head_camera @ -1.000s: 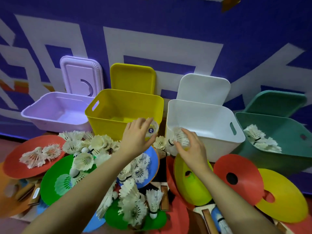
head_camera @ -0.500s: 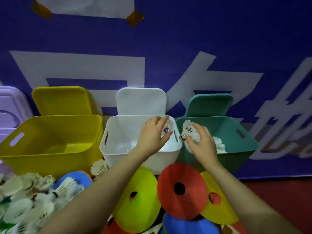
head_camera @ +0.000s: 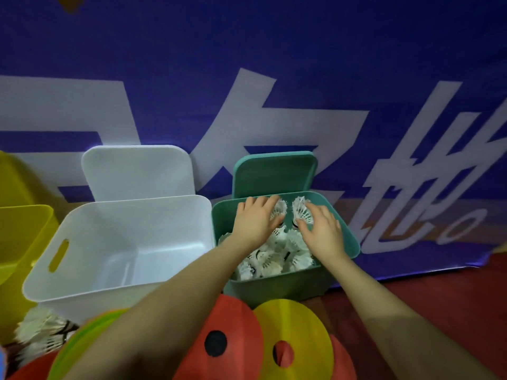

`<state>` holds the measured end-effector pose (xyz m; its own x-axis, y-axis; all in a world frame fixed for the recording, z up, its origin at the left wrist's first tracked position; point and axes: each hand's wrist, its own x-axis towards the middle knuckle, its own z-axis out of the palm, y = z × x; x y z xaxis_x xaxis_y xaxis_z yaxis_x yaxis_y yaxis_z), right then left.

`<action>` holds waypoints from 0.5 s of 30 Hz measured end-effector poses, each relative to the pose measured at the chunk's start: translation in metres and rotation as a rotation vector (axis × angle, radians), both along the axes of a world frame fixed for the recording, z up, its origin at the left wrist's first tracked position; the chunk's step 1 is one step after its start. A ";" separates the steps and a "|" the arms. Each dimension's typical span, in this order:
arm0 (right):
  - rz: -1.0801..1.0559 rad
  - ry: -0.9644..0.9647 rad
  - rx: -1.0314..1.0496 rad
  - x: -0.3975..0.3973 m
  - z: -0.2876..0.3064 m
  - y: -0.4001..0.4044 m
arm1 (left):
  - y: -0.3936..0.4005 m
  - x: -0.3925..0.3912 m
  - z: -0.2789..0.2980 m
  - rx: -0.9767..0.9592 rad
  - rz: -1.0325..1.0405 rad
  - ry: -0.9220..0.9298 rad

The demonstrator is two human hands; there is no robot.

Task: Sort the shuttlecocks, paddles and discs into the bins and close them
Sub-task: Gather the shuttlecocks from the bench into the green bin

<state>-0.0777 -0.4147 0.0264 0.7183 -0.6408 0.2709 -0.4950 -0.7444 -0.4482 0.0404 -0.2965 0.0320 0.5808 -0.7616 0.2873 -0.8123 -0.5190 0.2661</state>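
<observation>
Both of my hands hover over the open green bin (head_camera: 274, 290). My left hand (head_camera: 253, 222) covers a white shuttlecock (head_camera: 280, 209) that peeks out past its fingertips. Between thumb and fingers, my right hand (head_camera: 322, 233) holds a second shuttlecock (head_camera: 301, 213). Below them a pile of white shuttlecocks (head_camera: 270, 260) lies in the bin. A red disc (head_camera: 233, 338), a yellow disc (head_camera: 304, 330) and a lime disc (head_camera: 82, 344) lie in front of the bins. No paddle shows.
An empty white bin (head_camera: 44, 272) stands left of the green one, and a yellow bin (head_camera: 16, 242) at the far left. The white lid (head_camera: 137, 171) and green lid (head_camera: 274, 174) lean against the blue banner. Loose shuttlecocks (head_camera: 41, 333) lie at the lower left.
Both hands moved right with their shuttlecocks, from the pile past the white bin to above the green bin. My view turned right, so the purple bin left the frame.
</observation>
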 end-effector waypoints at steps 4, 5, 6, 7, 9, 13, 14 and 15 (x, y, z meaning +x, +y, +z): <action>-0.017 0.137 -0.034 0.004 -0.004 -0.010 | -0.012 0.006 -0.008 0.129 0.005 0.051; -0.012 0.155 -0.040 0.003 -0.005 -0.009 | -0.010 0.006 -0.009 0.148 0.015 0.039; -0.002 0.169 -0.043 0.003 -0.006 -0.007 | -0.005 0.007 -0.009 0.161 0.025 0.018; 0.011 0.175 -0.045 0.002 -0.006 -0.004 | 0.001 0.008 -0.009 0.168 0.035 -0.009; 0.045 0.176 -0.050 0.002 -0.004 0.003 | 0.017 0.009 -0.007 0.163 0.052 -0.059; 0.125 0.113 -0.063 0.011 0.010 0.025 | 0.054 0.015 0.003 0.104 0.071 -0.064; 0.151 0.094 -0.078 0.015 0.015 0.033 | 0.065 0.017 0.007 0.084 0.079 -0.067; 0.176 0.072 -0.093 0.019 0.020 0.041 | 0.076 0.018 0.011 0.065 0.089 -0.073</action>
